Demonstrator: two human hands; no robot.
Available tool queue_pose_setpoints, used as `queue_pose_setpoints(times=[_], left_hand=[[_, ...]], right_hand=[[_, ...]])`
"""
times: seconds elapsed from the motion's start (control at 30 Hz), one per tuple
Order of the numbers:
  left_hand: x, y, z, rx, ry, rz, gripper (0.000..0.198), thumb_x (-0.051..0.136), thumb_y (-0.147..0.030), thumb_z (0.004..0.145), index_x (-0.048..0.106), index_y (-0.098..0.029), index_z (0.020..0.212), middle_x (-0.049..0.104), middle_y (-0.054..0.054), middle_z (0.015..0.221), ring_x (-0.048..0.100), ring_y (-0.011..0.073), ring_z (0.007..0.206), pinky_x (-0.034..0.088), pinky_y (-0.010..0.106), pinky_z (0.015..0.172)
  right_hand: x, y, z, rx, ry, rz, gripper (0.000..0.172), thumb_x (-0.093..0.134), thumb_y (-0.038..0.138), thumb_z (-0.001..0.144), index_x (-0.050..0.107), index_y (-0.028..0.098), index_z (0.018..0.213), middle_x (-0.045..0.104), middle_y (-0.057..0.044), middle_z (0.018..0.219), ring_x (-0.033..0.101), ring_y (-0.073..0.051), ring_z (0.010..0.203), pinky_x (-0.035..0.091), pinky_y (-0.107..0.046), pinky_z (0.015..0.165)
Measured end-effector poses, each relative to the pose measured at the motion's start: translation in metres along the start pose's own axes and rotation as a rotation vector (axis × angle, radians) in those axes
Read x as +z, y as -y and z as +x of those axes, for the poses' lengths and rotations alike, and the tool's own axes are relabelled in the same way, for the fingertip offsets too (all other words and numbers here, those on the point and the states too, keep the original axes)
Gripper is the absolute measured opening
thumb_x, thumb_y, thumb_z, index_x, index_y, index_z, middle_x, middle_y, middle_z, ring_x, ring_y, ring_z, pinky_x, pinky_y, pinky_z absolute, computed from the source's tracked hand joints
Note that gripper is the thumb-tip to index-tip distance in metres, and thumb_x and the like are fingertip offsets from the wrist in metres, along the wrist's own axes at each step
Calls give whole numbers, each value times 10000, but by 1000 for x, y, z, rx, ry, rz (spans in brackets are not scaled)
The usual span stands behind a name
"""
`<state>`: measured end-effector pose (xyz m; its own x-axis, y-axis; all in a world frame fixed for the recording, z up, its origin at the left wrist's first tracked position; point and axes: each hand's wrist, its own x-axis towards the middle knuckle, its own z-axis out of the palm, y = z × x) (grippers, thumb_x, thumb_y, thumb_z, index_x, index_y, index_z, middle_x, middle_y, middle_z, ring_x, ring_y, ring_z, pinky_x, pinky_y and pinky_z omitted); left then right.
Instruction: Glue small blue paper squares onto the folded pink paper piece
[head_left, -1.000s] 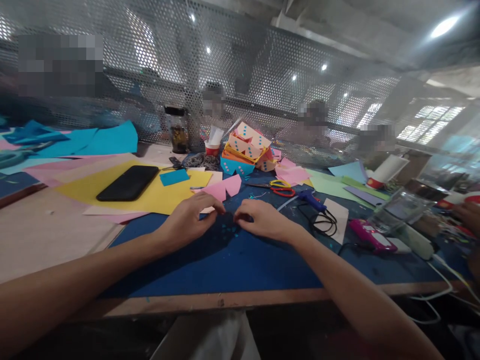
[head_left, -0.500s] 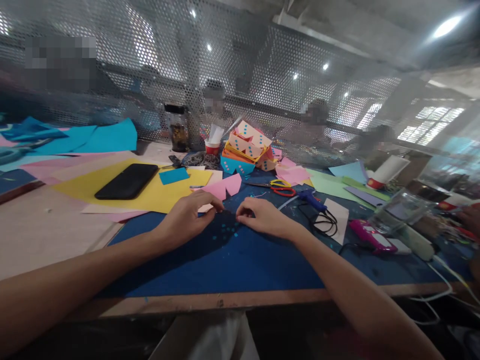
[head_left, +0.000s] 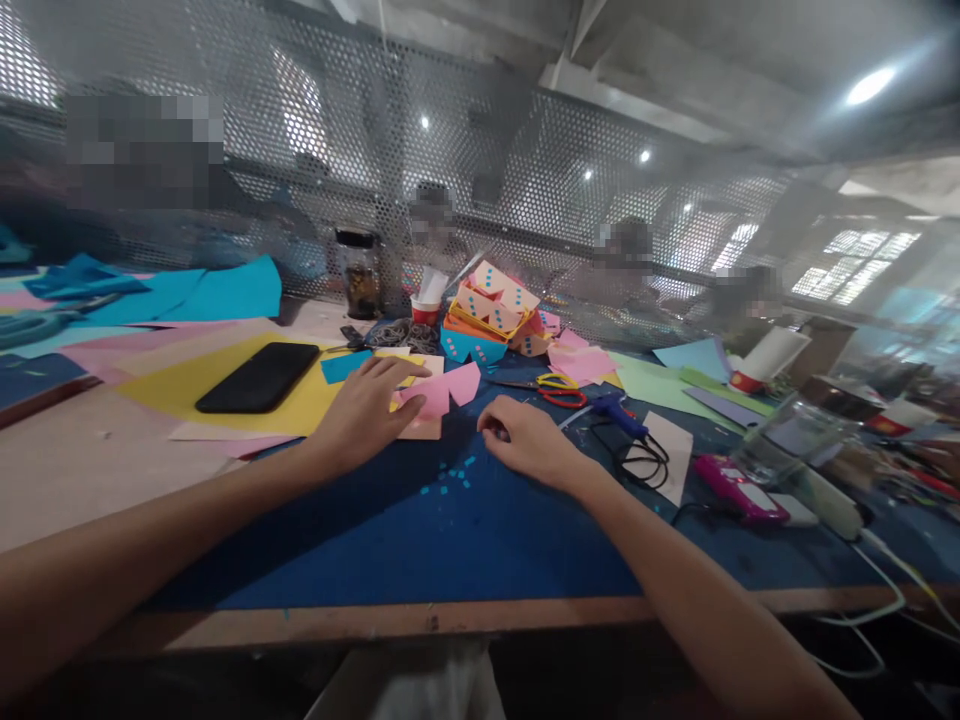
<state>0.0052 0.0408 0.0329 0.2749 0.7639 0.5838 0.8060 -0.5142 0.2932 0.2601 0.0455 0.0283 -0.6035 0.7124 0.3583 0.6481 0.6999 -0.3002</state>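
One broad counter with a blue top (head_left: 555, 550), carrying everything. Toward the left, a large yellow paper sheet (head_left: 184, 378), presumably off to one side to free the middle. Farther back, a heap of notched peach, orange and blue paper pieces (head_left: 495, 305), nested together, probably to save room. Over the yellow sheet's right side, bare left hand (head_left: 367, 410) spread, thumb well apart from loosely stretched fingers, nothing visibly gripped. Opposite, bare right hand (head_left: 525, 437) curled low over the counter, contents hidden, so impossible to tell whether holding anything. On the yellow sheet, a flat black phone (head_left: 259, 378), likely laid aside out of the way. Beyond the right hand, a blue plastic glue gun (head_left: 621, 410) and scissors with yellow and red handles (head_left: 538, 384), presumably for easy reach. At the left thumb, partly covered, a pink notched paper strip (head_left: 439, 390), contact likely, pinch not visible. Smallest, tiny bright-blue paper squares (head_left: 452, 473), scattered on the near side of both hands, perhaps spread for picking up singly.
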Motion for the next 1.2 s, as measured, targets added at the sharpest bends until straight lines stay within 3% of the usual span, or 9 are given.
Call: queue_pose_setpoints(times=[0.2, 0.37, 0.47, 0.57, 0.7, 0.83, 0.97, 1.07, 1.2], left_hand=[[17, 10, 23, -126, 142, 19, 430, 513, -386, 878, 627, -145, 1215, 662, 149, 1252, 558, 334, 1208, 430, 466, 1006], [24, 18, 29, -227, 142, -152, 416, 553, -355, 818, 659, -184, 1182, 746, 96, 1047, 685, 278, 978, 504, 372, 862], [12, 17, 27, -230, 83, -232, 407, 565, -369, 828, 661, -174, 1172, 742, 76, 1070, 679, 259, 992, 500, 311, 851], [-9, 12, 23, -232, 84, -262, 409, 541, -378, 880, 628, -165, 1218, 712, 75, 1138, 653, 249, 1030, 479, 295, 867], [-31, 7, 12, -317, 1, -209, 371, 567, -376, 868, 659, -174, 1165, 723, 43, 1071, 652, 231, 961, 464, 279, 833], [-33, 11, 3, -398, -9, -199, 348, 603, -419, 838, 690, -216, 1107, 741, -3, 1045, 656, 233, 947, 462, 283, 841], [-28, 12, 1, -393, 9, -269, 379, 588, -449, 840, 692, -186, 1093, 749, 23, 1015, 656, 239, 948, 461, 277, 810], [-28, 5, 1, -392, 10, -336, 351, 593, -450, 816, 706, -191, 1024, 762, 22, 964, 662, 235, 901, 475, 281, 796], [-29, -3, 0, -376, -28, -370, 337, 609, -447, 778, 716, -185, 961, 768, 39, 926, 663, 233, 845, 487, 304, 810]], right_hand=[[-8, -14, 3, 77, -171, -11, 110, 546, 126, 878, 629, 178, 929, 623, -21, 927, 563, -127, 776, 402, -231, 690], [-4, -13, 3, 107, -187, -60, 110, 550, 161, 908, 639, 186, 967, 645, -19, 954, 586, -124, 799, 418, -225, 706], [-7, -11, 4, 137, -178, -119, 115, 547, 216, 939, 646, 208, 998, 662, -13, 993, 604, -118, 848, 426, -214, 736], [-27, -20, 6, 227, -186, -217, 163, 501, 271, 978, 633, 229, 1065, 668, -16, 1071, 617, -122, 926, 431, -218, 791], [-69, -53, -5, 485, -197, -413, 232, 438, 260, 995, 623, 190, 1116, 660, -99, 1159, 605, -206, 1079, 428, -306, 901], [-92, -90, -34, 762, -83, -575, 241, 584, 243, 919, 659, 83, 1083, 651, -232, 1146, 584, -325, 1163, 434, -406, 942], [-88, -110, -58, 919, 71, -625, 292, 654, 320, 913, 650, 113, 1119, 661, -147, 1144, 631, -270, 1082, 497, -434, 927], [-79, -115, -62, 967, 105, -629, 328, 602, 369, 957, 599, 162, 1211, 627, -79, 1206, 639, -216, 1027, 544, -444, 886], [-73, -115, -61, 982, 40, -593, 343, 602, 326, 946, 587, 112, 1214, 650, -144, 1145, 653, -257, 1041, 509, -411, 899]])
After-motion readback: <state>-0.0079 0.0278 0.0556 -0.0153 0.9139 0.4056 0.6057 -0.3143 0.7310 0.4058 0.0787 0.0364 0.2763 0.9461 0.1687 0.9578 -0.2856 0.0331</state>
